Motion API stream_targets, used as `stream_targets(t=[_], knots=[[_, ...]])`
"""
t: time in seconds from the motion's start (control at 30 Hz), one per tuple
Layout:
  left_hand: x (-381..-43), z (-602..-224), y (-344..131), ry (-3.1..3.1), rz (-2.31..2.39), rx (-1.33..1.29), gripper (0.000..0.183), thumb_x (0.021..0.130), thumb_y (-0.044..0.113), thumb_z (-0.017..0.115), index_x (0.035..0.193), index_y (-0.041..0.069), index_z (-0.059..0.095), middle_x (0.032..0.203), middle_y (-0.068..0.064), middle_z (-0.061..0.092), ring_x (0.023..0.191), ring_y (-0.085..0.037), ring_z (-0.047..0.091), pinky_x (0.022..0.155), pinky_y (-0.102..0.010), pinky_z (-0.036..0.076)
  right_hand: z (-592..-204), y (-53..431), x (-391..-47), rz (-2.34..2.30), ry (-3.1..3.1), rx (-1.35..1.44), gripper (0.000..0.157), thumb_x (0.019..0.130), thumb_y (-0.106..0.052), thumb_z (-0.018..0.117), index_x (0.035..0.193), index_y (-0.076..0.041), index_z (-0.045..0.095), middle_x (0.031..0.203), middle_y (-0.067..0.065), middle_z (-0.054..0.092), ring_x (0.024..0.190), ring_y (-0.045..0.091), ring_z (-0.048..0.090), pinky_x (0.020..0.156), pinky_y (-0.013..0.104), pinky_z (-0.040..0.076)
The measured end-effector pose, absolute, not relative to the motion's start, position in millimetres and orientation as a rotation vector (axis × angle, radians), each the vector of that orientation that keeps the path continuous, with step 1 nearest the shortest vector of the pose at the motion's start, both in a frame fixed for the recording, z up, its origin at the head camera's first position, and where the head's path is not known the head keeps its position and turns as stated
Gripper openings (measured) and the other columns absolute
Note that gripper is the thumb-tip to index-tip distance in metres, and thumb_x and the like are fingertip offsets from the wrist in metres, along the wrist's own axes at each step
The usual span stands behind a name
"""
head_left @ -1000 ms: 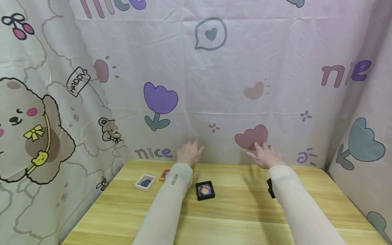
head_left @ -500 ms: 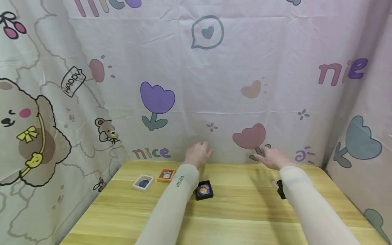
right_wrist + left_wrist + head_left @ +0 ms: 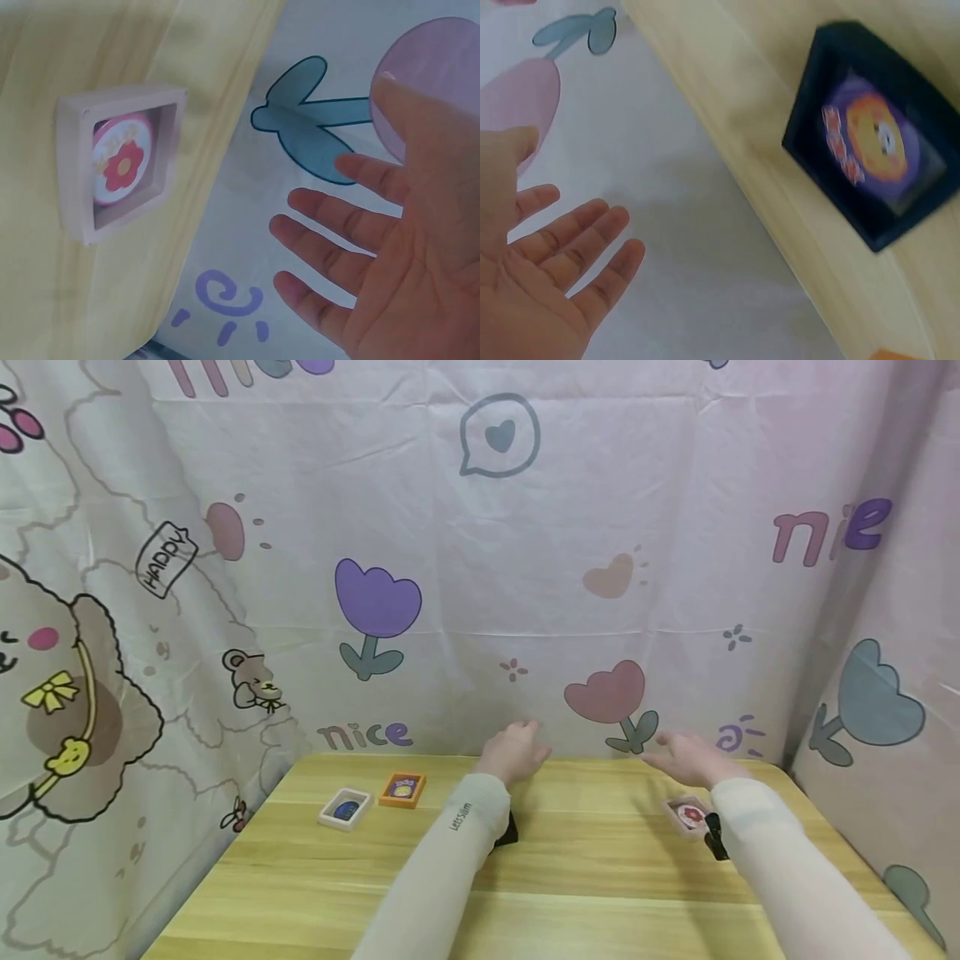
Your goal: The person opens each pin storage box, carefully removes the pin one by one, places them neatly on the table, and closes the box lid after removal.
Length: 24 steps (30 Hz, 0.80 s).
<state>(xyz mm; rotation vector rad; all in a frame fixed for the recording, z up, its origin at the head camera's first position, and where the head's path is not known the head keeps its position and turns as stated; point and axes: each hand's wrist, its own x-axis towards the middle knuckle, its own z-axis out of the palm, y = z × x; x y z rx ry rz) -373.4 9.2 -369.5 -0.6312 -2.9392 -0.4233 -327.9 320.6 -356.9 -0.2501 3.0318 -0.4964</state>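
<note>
My left hand (image 3: pixel 513 752) is held over the back edge of the table, fingers spread and holding nothing. Near it lies a small square black box (image 3: pixel 844 37) with a round purple badge (image 3: pixel 874 142) showing an orange animal face; in the head view my left sleeve covers most of this box. On the right, my right hand (image 3: pixel 693 760) hovers past the same edge, its fingers (image 3: pixel 322 251) apart and touching nothing. Beside it a pale pink square box (image 3: pixel 75 165) holds a round badge (image 3: pixel 124 165) with a red flower.
On the table's left stand a white square box (image 3: pixel 333 824) with a blue round piece and an orange square box (image 3: pixel 396 803) with a purple piece. Printed cloth (image 3: pixel 487 560) hangs behind the wooden table (image 3: pixel 600 877) and at both sides. A black strap (image 3: pixel 716 837) shows under my right wrist.
Both hands have shifted right, empty. The orange and pink boxes have come out from behind my arms, while my left sleeve now covers most of the black box. The head view has turned slightly right.
</note>
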Motion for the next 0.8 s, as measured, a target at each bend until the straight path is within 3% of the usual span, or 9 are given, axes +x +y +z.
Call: stream_targets(t=[0.43, 0.8], knots=[[-353.4, -398.9, 40.8, -2.936, -0.421, -0.830, 0.053, 0.110, 0.043, 0.061, 0.153, 0.013, 0.054, 0.150, -0.010, 0.067, 0.132, -0.026, 0.069, 0.109, -0.040, 0.060, -373.0, 338.2, -320.1, -0.458, 2.980, -0.235, 0.080, 0.107, -0.048, 0.062, 0.144, 0.021, 0.046, 0.145, 0.046, 0.051, 0.131, 0.064, 0.054, 0.109, 0.075, 0.047], [-342.5, -426.0, 66.4, -2.917, -0.319, -0.881, 0.051, 0.107, 0.046, 0.065, 0.150, 0.019, 0.060, 0.144, -0.002, 0.071, 0.130, -0.018, 0.069, 0.108, -0.034, 0.059, -388.6, 352.4, -306.8, -0.406, 2.936, -0.175, 0.093, 0.102, -0.055, 0.067, 0.143, 0.025, 0.043, 0.140, 0.047, 0.055, 0.129, 0.064, 0.056, 0.108, 0.073, 0.049]])
